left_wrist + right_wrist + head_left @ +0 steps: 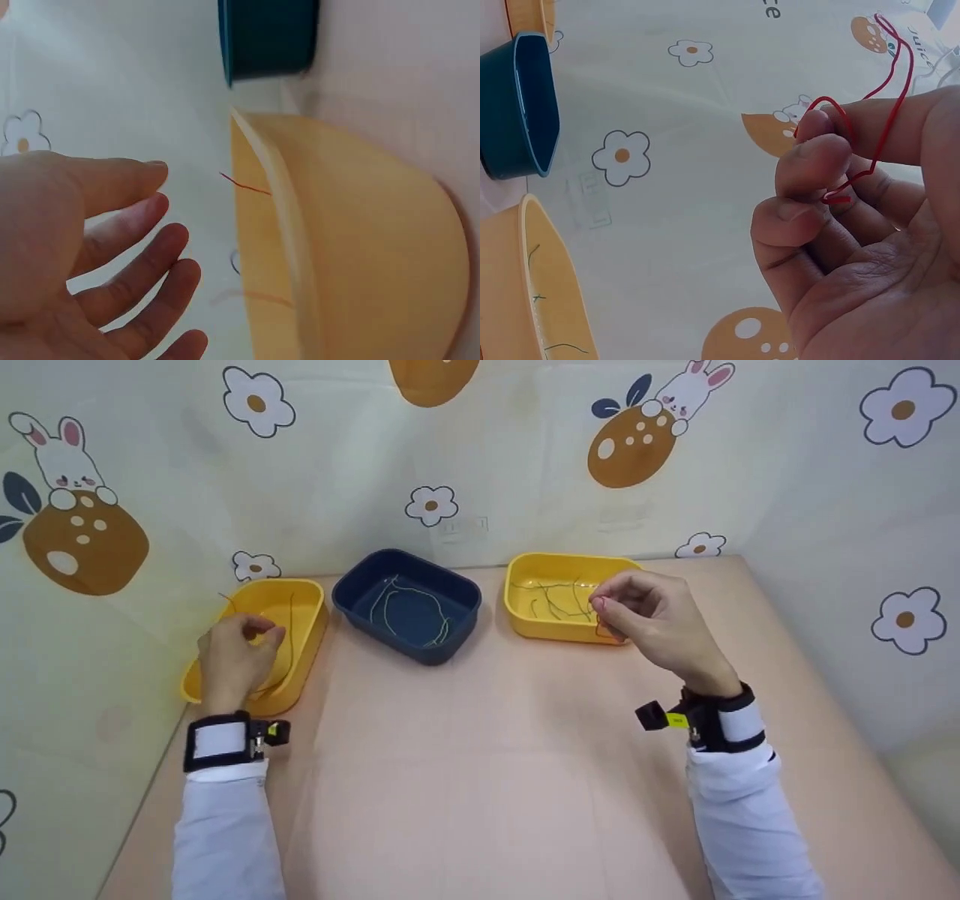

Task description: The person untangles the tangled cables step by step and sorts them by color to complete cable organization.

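My right hand (660, 622) pinches a red string (910, 64) between thumb and fingertips, in front of the right yellow box (551, 628). The string loops up past the fingers in the right wrist view. My left hand (236, 660) is above the left yellow box (306, 656), its fingers slightly bent and apart with nothing between them. A reddish string (246, 187) sticks up past that box's rim in the left wrist view. Another thin string (292, 634) lies inside the box. My left hand hides part of the inside.
Between the yellow boxes stands a dark blue box (431, 651) with yellowish-green strings (427, 594) in it. Several short green strings (551, 601) lie in the right yellow box. A pale pink cloth (465, 780) covers the table; a patterned sheet (510, 457) rises behind.
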`<state>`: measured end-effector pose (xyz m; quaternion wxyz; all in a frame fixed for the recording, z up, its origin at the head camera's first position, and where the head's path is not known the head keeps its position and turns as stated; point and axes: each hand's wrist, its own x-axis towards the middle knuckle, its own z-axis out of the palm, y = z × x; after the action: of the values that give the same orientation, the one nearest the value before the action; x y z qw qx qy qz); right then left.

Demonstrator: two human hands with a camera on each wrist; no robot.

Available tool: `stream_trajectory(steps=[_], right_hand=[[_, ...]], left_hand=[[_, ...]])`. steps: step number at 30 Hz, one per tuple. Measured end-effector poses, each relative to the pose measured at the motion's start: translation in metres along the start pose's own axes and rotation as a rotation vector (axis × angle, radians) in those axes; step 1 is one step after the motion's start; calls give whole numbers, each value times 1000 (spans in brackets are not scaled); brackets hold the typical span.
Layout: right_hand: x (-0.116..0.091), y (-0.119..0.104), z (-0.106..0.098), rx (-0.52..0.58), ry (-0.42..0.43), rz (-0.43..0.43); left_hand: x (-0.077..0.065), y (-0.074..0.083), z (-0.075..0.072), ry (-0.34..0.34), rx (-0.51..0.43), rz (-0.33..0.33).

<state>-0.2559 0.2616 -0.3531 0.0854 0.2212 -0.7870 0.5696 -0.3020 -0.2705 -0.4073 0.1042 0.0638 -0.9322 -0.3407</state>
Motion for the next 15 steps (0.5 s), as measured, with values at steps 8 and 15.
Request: stream_trajectory(steps=[8, 15], right_hand=[[2, -4, 13, 84, 135, -95], [5, -7, 33, 33, 256, -252]], left_hand=[[-21, 91, 34, 249, -306, 396], [-55, 166, 89, 130, -475, 741]])
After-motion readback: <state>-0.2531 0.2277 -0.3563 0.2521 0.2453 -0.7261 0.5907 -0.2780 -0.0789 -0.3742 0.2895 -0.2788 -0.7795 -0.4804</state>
